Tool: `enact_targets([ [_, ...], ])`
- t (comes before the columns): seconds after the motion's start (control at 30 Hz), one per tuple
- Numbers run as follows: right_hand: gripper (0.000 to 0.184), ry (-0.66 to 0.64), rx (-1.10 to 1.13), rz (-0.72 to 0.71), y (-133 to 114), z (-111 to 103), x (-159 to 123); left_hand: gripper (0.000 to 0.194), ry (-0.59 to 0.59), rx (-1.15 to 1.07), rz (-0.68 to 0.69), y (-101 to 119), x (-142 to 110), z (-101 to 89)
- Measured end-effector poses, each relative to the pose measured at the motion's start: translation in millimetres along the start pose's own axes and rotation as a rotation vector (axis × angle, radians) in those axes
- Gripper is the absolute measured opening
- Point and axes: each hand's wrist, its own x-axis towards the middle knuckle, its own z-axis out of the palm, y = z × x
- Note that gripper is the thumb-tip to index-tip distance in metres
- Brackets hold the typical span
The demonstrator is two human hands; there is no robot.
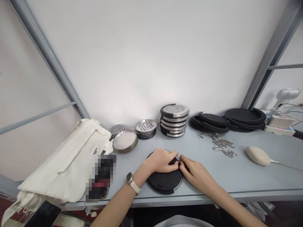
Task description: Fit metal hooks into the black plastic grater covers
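A black round disc (161,183) lies on the grey table near its front edge. A thin metal rim shows along the disc's lower right side, and a small dark slot or peg sits near its bottom. My left hand (161,160) rests across the top of the disc, its thumb and fingers gripping the upper right edge. Against that same edge, my right hand (193,170) pinches the rim with thumb and fingertips. The fingertips of both hands nearly meet there. What lies right between them is partly hidden.
Behind stand a tall stack of perforated metal discs with black edging (175,121), a stack of grater discs (145,127) and plain metal discs (125,141). Black discs (245,119), metal hooks (222,143) and a cream mouse-shaped device (258,155) lie right. A white bag (71,157) sits left.
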Motion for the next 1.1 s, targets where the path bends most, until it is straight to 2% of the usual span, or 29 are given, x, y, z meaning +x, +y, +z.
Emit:
enact_targets([
  [0.53,0.021,0.008,-0.019,0.007,-4.4,-3.4,0.0,0.018,-0.007,-0.011,-0.011,0.5,-0.1,-0.2],
  [1.1,0.027,0.009,0.004,-0.008,-2.0,-2.2,-1.3,0.019,0.039,-0.023,0.02,0.0,-0.3,0.4],
])
